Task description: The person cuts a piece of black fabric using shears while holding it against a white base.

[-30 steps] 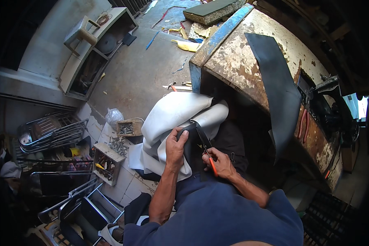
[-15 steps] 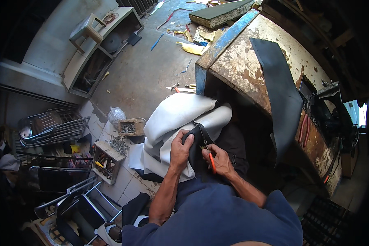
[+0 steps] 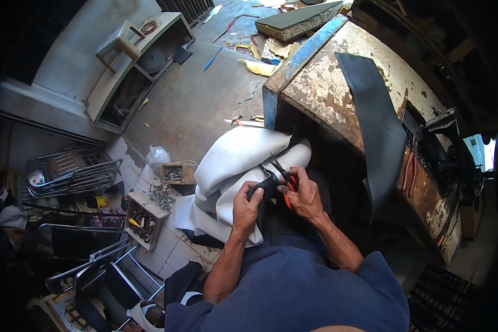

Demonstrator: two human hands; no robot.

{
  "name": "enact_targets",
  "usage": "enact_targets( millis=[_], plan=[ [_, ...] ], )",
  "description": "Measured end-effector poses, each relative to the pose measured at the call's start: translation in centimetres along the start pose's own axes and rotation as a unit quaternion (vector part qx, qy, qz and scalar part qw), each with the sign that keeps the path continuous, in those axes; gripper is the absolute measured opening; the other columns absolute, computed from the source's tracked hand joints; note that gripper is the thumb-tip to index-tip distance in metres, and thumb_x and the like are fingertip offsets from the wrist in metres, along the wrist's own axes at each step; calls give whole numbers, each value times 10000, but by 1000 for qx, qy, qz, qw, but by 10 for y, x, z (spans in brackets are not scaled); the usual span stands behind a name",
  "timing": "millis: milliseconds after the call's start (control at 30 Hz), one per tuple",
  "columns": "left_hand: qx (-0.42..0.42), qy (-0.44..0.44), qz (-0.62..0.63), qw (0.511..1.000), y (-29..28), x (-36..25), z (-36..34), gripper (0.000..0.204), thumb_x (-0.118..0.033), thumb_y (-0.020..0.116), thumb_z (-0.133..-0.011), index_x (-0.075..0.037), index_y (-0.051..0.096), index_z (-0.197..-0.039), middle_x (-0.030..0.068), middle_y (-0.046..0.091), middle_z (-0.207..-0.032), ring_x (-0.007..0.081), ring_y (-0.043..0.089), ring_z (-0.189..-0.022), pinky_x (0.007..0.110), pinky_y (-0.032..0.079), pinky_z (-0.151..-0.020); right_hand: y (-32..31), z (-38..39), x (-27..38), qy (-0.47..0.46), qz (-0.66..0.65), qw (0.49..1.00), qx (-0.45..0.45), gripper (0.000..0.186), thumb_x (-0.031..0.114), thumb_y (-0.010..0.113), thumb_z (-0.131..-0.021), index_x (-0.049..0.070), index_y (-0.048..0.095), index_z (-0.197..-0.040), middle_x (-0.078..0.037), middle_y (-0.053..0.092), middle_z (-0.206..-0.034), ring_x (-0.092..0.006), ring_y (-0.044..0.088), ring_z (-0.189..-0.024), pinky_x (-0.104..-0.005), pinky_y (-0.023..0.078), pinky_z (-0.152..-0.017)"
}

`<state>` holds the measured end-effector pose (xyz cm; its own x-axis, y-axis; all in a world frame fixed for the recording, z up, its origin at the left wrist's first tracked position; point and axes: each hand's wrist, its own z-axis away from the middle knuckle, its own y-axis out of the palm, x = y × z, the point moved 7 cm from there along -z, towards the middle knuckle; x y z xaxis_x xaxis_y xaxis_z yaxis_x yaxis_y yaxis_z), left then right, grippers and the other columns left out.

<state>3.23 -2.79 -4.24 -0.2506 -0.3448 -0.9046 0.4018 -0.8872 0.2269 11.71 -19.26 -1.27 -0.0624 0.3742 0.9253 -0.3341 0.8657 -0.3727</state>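
A large white sheet, like vinyl or leatherette (image 3: 227,157), lies bunched in folds over my lap. My left hand (image 3: 244,209) pinches the edge of a black piece of material (image 3: 268,187) in front of the sheet, thumb on top. In my right hand (image 3: 307,195) is a pair of scissors (image 3: 283,170) with orange-red handles. Their dark blades point up and away over the white folds, apart at the tips, just beyond the black piece. Whether the blades touch it I cannot tell.
At the right stands a worn workbench (image 3: 315,83) with a long black strip (image 3: 373,124), red-handled pliers (image 3: 408,174) and a dark machine (image 3: 448,149). To my left are a wooden tool box (image 3: 144,220), a small box of metal bits (image 3: 174,174) and stacked metal chair frames (image 3: 74,172).
My right hand with the scissors has moved up and slightly right, and the blades now point farther away. The black piece has folded lower by my left hand, which has barely moved.
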Motion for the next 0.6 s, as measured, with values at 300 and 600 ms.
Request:
enact_targets(
  millis=[300, 600],
  plan=[
    [-123, 72, -135, 981, -85, -44, -2, 100, -107, 587, -1000, -25, 619, -1047, -10, 600, -893, 81, 526, -822, 241, 443, -773, -75, -25, -8, 2, 9, 1000, 0, 308, 134, 743, -899, 35, 487, -1040, -68, 667, -860, -123, 608, -744, -305, 524, -734],
    [133, -11, -109, 985, -35, -27, 15, 233, -158, 575, -946, 15, 655, -1081, 72, 677, -1034, 143, 613, -985, 300, 461, -941, 45, 22, -1, 41, -42, 990, 128, 569, 247, 818, -852, -13, 472, -1222, -245, 692, -987, -425, 693, -955, -455, 524, -851]
  ],
)
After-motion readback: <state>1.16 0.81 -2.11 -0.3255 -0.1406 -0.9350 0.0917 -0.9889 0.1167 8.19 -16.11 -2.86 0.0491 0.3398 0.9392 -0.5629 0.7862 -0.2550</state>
